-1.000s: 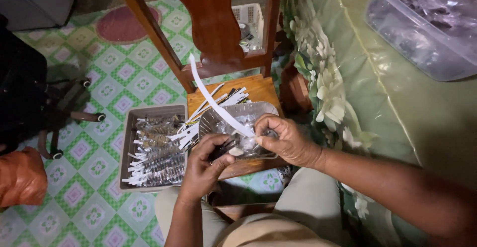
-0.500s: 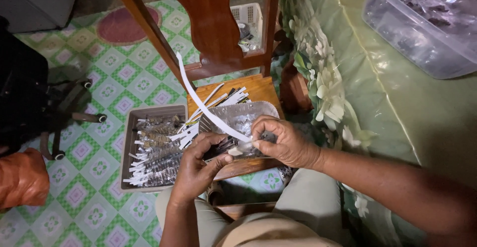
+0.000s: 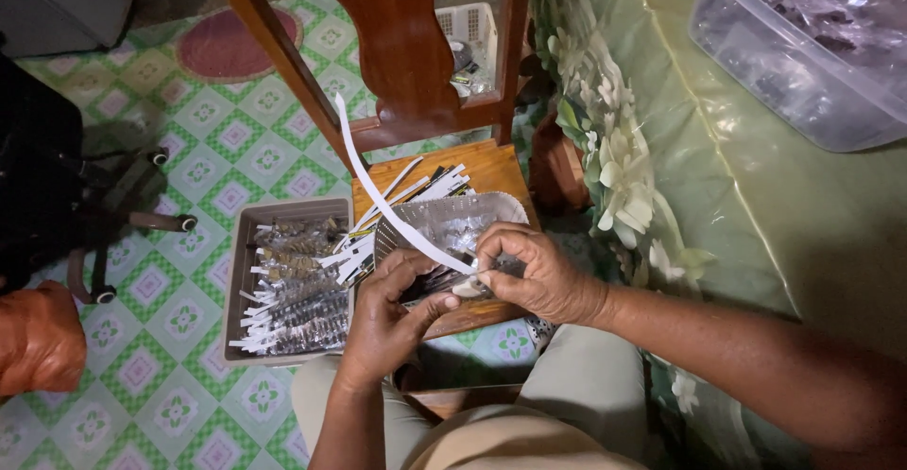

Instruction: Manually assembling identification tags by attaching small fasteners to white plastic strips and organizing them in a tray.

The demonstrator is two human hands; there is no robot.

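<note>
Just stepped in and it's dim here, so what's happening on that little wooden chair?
A seated person works with both hands over a wooden chair seat. The right hand and left hand together pinch the lower end of a long white paper strip, which curves up past the chair back. Under the hands lies a shiny silvery tray. Beside it, a grey tray holds many wrapped pieces with white strips.

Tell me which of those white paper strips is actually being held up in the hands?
The long curved strip, arching up from the right hand toward the wooden chair. The others lie flat in the tray and on the seat.
</note>
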